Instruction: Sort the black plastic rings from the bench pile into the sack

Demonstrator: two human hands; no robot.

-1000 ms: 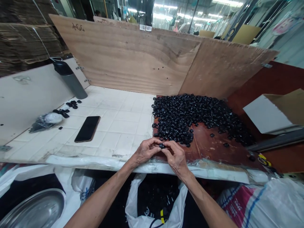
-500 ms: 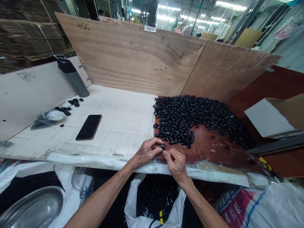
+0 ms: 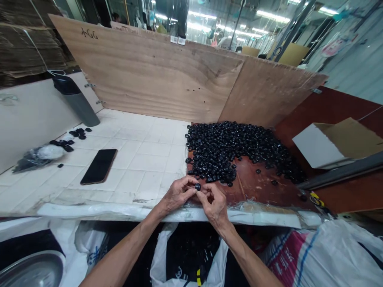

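Both hands [image 3: 196, 197] together at the front edge of the worktop [image 3: 143, 167], clamped on one small black plastic ring [image 3: 198, 186] held between the fingertips. Just ahead, a heap of similar rings [image 3: 227, 153] lies on a brown board [image 3: 257, 191]. To the left, a smartphone [image 3: 98, 166] lies on white tile. Below the edge, an open white sack [image 3: 158, 263] holds dark pieces.

Dark handwritten letters reading "AGG" [image 3: 89, 34] stand near the upper left corner of the plywood board [image 3: 143, 67], while the two white labels [image 3: 177, 40] on its top edge are too small to read.
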